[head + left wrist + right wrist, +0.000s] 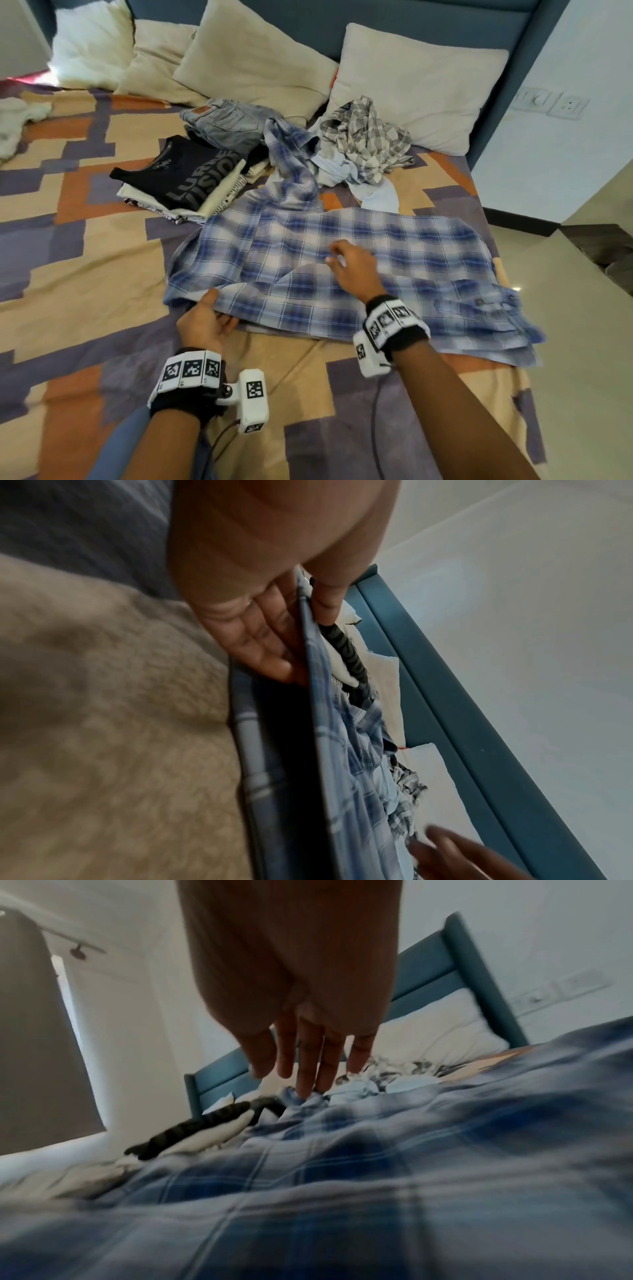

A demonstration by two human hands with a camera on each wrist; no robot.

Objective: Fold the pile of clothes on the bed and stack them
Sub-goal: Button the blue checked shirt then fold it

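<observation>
Blue and white plaid cotton shirt (342, 270) is lying spread across the near right part of the bed, on the patterned orange, purple and beige bedspread (85, 260), one sleeve trailing up toward the pillows. Left hand (205, 322) is pinching the shirt's near left hem, thumb on top, fingers (263, 653) tucked beneath the cloth, lifting that edge slightly. Right hand (352, 267) is hovering low over the middle of the shirt, fingers (308, 1064) straight and slightly spread, holding nothing; whether the tips are touching the cloth cannot be told. Beyond the shirt's left side, a folded stack is sitting: black T-shirt with grey lettering (191, 174) on top of cream folded garments (219, 195). Just behind it, folded grey denim jeans (226, 123) are lying. To the right of those, a crumpled grey and white check shirt (366, 140) is resting on a rumpled pale blue garment (373, 192), unfolded, against a cream pillow (421, 85). More cream pillows (253, 58) are leaning on the teal headboard (428, 27)
</observation>
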